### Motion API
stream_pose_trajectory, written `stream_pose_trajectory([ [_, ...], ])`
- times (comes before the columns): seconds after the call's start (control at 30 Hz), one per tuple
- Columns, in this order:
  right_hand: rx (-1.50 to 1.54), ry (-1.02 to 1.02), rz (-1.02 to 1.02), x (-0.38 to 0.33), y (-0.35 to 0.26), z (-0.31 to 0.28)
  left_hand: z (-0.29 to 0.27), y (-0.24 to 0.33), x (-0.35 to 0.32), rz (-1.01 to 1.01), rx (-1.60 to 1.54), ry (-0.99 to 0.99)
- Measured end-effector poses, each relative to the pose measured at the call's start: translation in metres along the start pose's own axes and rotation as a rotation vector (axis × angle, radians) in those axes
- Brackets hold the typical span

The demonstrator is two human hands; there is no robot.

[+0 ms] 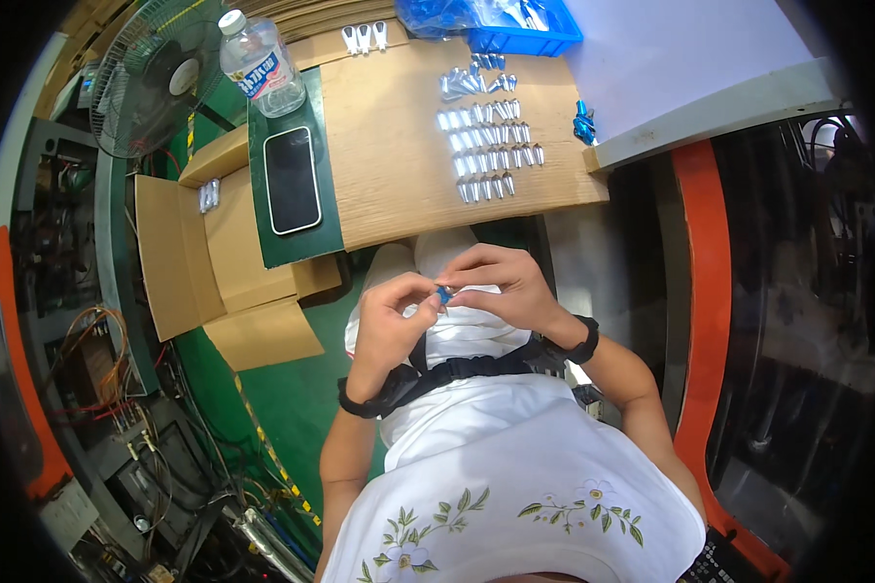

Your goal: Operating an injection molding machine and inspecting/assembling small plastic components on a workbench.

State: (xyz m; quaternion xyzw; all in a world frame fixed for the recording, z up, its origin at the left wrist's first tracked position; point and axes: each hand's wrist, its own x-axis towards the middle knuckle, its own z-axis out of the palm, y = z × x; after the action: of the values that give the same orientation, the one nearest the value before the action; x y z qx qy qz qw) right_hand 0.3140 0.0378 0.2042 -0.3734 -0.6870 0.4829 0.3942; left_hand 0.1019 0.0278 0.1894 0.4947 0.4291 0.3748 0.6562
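Over my lap, my left hand [397, 313] and my right hand [502, 282] meet with closed fingertips on a small blue piece [443, 295]. Its exact kind is too small to make out, and the fingers cover part of it. Beyond my hands, rows of small shiny metal-tipped parts [488, 158] lie on a cardboard sheet [389, 155]. Behind the rows is a loose heap of similar silvery parts [462, 84]. Three white-and-dark pieces [364, 39] lie side by side at the far edge. Some blue pieces [583, 124] sit at the sheet's right edge.
A blue bin [530, 41] with parts stands at the back. On the left are a phone [293, 182], a clear plastic bottle [267, 73] and a fan [156, 83]. An open carton [180, 257] sits lower left. Machinery with orange frames [707, 291] flanks both sides.
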Motion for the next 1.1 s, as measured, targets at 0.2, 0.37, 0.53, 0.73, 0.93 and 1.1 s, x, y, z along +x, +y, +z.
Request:
stream_pose_trajectory([
  [0.2,0.364,0.089,0.247,-0.012,0.010,0.001,0.007,-0.003,0.001,-0.023,-0.027,-0.021],
  [0.37,0.704,0.225,0.297,-0.018,0.025,0.002,0.006,-0.006,0.002,-0.056,-0.060,-0.016],
  [0.53,0.900,0.270,0.286,-0.023,0.032,0.007,0.007,-0.007,0.002,-0.071,-0.071,-0.011],
  [0.73,1.185,0.335,0.337,-0.024,0.033,0.002,0.006,-0.009,0.002,-0.084,-0.111,0.024],
  [0.93,0.969,0.507,0.397,-0.018,0.048,-0.034,0.005,-0.010,0.002,-0.081,-0.116,0.040],
  [1.1,0.043,0.660,0.426,-0.001,0.091,-0.091,0.003,-0.010,0.000,-0.081,-0.083,0.052],
])
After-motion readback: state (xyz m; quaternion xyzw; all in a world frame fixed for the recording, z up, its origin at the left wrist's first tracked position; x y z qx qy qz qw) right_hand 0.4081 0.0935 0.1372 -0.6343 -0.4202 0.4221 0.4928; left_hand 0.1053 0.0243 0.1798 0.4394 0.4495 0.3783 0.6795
